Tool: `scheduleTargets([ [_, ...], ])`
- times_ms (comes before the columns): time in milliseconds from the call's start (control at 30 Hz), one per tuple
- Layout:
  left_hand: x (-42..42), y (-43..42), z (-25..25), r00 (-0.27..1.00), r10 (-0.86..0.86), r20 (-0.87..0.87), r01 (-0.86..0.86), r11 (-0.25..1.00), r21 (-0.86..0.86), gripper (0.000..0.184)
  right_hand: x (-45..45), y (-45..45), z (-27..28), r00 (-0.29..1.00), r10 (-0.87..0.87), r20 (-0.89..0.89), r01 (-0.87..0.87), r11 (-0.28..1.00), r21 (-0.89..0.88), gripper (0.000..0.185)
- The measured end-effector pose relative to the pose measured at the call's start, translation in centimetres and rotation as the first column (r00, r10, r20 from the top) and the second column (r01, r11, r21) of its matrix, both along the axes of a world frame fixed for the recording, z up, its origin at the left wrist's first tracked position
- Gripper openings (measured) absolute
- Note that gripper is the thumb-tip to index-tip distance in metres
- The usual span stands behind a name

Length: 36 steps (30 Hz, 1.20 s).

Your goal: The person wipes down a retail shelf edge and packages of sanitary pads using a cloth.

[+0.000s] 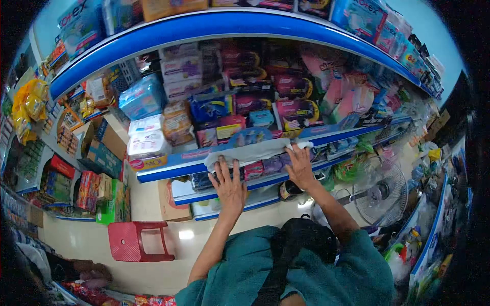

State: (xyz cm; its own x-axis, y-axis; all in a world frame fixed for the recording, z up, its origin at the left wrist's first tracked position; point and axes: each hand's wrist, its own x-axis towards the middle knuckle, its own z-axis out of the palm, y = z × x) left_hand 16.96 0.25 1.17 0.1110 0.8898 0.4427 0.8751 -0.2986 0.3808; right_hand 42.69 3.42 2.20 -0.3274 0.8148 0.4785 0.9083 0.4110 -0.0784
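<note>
Shelving point(173, 172) is running across ahead of the left hand point(229, 189) and right hand point(302, 171); a red stool point(127, 244) is standing down to their left; white cloth point(255, 151) is lying under both hands' fingertips, fingers spreading apart.

We are in a shop, by all we can see. Beyond the left grip point(229, 194) and the right grip point(302, 169), a blue-edged shelf unit point(245, 23) carries rows of branded packs point(298, 113), many alike and set side by side. Well to the left of the left grip, we find boxed goods point(88, 188) near an open carton point(113, 140); right of the right grip, another blue-edged rack point(427, 244) bears packaged wares.
</note>
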Motion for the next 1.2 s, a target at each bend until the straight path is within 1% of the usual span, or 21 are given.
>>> scheduleTargets([
  [167, 3.4, 0.1, -0.2, 0.999, -0.016, -0.031, 0.016, 1.000, 0.010, 0.083, 3.5, -0.1, -0.4, 0.999, -0.029, -0.020, 0.030, 0.999, 0.030, 0.062],
  [267, 5.6, 0.3, -0.3, 1.000, -0.026, -0.018, 0.026, 1.000, 0.000, 0.081, 6.0, 0.2, -0.8, 0.998, -0.059, 0.026, 0.058, 0.997, 0.049, 0.060],
  [333, 7.0, 0.5, -0.3, 1.000, -0.030, -0.006, 0.030, 0.999, -0.035, 0.079, 7.5, 0.4, -0.7, 0.999, -0.054, 0.006, 0.054, 0.998, 0.036, 0.059],
  [467, 9.7, 0.7, 0.1, 0.999, -0.031, -0.037, 0.030, 0.999, -0.015, 0.079, 10.6, 0.6, -0.7, 0.998, -0.047, -0.031, 0.046, 0.999, -0.013, 0.063],
  [500, 10.4, 0.9, 0.0, 0.999, -0.023, -0.042, 0.023, 1.000, -0.003, 0.078, 11.3, 0.7, -0.6, 0.999, -0.050, 0.006, 0.050, 0.999, 0.014, 0.058],
  [600, 12.3, 1.3, 0.1, 0.999, 0.001, -0.038, 0.000, 1.000, 0.016, 0.078, 13.7, 1.4, -0.8, 0.999, -0.010, 0.044, 0.008, 0.999, 0.033, 0.059],
  [767, 15.0, 1.5, 0.1, 0.999, -0.013, -0.051, 0.013, 1.000, -0.001, 0.078, 16.8, 1.6, -0.8, 1.000, -0.010, 0.010, 0.010, 1.000, -0.001, 0.059],
  [833, 15.9, 1.5, 0.6, 0.997, -0.049, -0.056, 0.048, 0.998, -0.028, 0.079, 17.9, 1.8, -1.4, 0.999, -0.037, -0.007, 0.037, 0.999, 0.031, 0.058],
  [933, 17.4, 1.8, 0.4, 0.996, -0.072, -0.047, 0.072, 0.997, -0.005, 0.079, 19.1, 1.6, -1.7, 0.996, -0.078, -0.043, 0.080, 0.996, 0.044, 0.058],
  [1000, 18.1, 1.9, 0.2, 0.994, -0.085, -0.074, 0.086, 0.996, 0.008, 0.079, 19.8, 1.4, -1.8, 0.994, -0.093, -0.063, 0.096, 0.994, 0.047, 0.057],
  [1200, 20.3, 2.2, 0.3, 0.984, -0.129, -0.119, 0.129, 0.992, -0.008, 0.080, 22.0, 0.6, -2.5, 0.987, -0.102, -0.123, 0.108, 0.993, 0.044, 0.057],
])
